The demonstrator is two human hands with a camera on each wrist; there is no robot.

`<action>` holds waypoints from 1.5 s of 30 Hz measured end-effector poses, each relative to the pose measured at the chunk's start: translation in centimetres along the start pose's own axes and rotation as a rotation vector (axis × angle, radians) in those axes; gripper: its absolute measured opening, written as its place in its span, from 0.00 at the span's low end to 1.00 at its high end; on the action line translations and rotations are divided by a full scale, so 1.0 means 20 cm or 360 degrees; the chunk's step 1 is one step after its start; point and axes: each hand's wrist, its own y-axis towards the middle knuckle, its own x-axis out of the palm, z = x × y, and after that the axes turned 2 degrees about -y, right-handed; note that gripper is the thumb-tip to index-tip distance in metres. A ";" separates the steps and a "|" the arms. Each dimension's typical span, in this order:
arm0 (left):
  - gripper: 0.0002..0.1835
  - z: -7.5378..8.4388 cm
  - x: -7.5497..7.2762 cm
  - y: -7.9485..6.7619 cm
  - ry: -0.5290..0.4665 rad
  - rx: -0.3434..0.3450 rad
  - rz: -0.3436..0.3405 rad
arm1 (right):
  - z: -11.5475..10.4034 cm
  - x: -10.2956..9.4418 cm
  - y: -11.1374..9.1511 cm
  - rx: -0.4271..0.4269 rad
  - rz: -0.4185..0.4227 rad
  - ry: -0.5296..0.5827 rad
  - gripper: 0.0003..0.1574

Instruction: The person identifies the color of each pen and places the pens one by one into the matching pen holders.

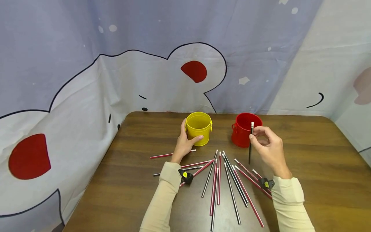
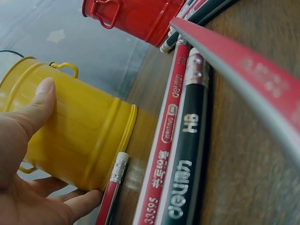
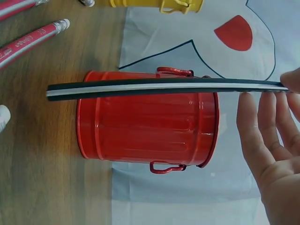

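Observation:
A yellow bucket [image 1: 198, 129] stands at the back of the table, with my left hand [image 1: 185, 141] curled around its left and front side. In the left wrist view the thumb lies on the wall of the bucket [image 2: 79, 126] and the fingers reach under its far side. My right hand [image 1: 268, 146] pinches a black pencil [image 1: 251, 145] near its eraser end and holds it upright, just in front of a red bucket [image 1: 242, 137]. The right wrist view shows the pencil [image 3: 164, 86] apart from the table, its lower end hanging free across the red bucket [image 3: 150, 122].
Several red and black pencils [image 1: 219, 180] lie spread over the wooden table [image 1: 324, 167] between my forearms. Some lie under the left wrist, and red ones [image 1: 255, 182] lie beside the right wrist. A printed cloth [image 1: 145, 80] hangs behind the table's back edge.

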 end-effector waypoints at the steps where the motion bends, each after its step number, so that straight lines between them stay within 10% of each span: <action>1: 0.49 0.00 0.00 0.00 -0.0003 0.0001 -0.0001 | 0.00 0.00 0.00 0.0001 0.0012 0.0003 0.12; 9: 0.51 -0.18 0.02 0.07 0.0053 -0.0005 0.0061 | 0.00 0.03 -0.01 0.0021 0.0066 0.0029 0.13; 45: 0.48 -0.15 0.04 0.08 0.0084 0.0010 0.0048 | -0.24 0.21 0.20 -0.0133 0.0063 0.0032 0.12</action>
